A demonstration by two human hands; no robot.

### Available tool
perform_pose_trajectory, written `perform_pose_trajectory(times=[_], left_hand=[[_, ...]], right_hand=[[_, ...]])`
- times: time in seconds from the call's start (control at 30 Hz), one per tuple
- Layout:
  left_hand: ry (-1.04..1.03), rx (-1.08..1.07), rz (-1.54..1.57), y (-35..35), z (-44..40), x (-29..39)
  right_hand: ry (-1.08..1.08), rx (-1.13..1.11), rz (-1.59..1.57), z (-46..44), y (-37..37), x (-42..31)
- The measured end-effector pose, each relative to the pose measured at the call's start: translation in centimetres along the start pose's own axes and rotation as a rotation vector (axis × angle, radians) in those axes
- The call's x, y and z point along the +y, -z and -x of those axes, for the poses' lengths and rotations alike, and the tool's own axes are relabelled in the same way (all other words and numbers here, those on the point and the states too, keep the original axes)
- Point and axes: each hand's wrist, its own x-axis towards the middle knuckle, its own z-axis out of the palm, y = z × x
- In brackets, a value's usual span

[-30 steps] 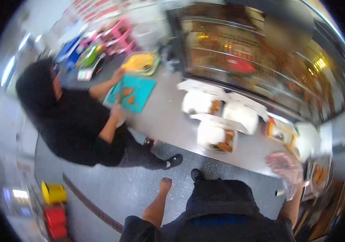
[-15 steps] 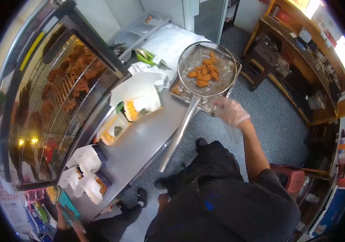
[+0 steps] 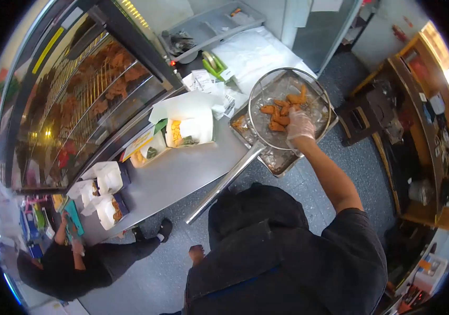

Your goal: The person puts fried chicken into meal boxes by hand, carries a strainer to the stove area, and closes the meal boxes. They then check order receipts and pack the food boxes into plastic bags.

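My right hand [image 3: 302, 125], in a clear plastic glove, reaches over the rim of a large round wire strainer [image 3: 256, 146]. Its fingers are closed at the edge of a small heap of fried chicken pieces [image 3: 278, 118]. The strainer rests on a metal tray [image 3: 278, 167] at the counter's end, its long metal handle [image 3: 222, 188] sticking out toward my body. Low by my side hangs my left hand [image 3: 196, 253], fingers curled, holding nothing that I can see.
Open meal boxes [image 3: 188, 126] with corn and greens stand on the steel counter [image 3: 174, 173]. Smaller boxes [image 3: 110, 210] sit further left. A glass warming cabinet [image 3: 93, 100] holds fried chicken. A co-worker [image 3: 93, 262] stands at lower left. A dark stool [image 3: 363, 113] is at right.
My right hand has moved from beside the strainer into it, onto the chicken pieces. The view has shifted, and the co-worker shows more fully.
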Motion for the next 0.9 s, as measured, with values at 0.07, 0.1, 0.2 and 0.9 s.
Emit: perform_pose_trajectory(times=[0.07, 0.1, 0.2, 0.9], left_hand=[[-0.104, 0.074, 0.025, -3.5, 0.3, 0.0], [-0.193, 0.133, -0.017, -4.0, 0.4, 0.8], [0.431, 0.138, 0.320, -5.3, -1.4, 4.0], [0.188, -0.070, 0.771, 4.5, -4.9, 2.2]], right_hand=[[0.044, -0.052, -0.041, -0.2, -0.5, 0.7], [0.076, -0.033, -0.045, -0.4, -1.3, 1.1], [0.093, 0.034, -0.053, -2.0, -2.2, 2.3], [0.067, -0.647, -2.104, 1.1, 0.5, -12.7]])
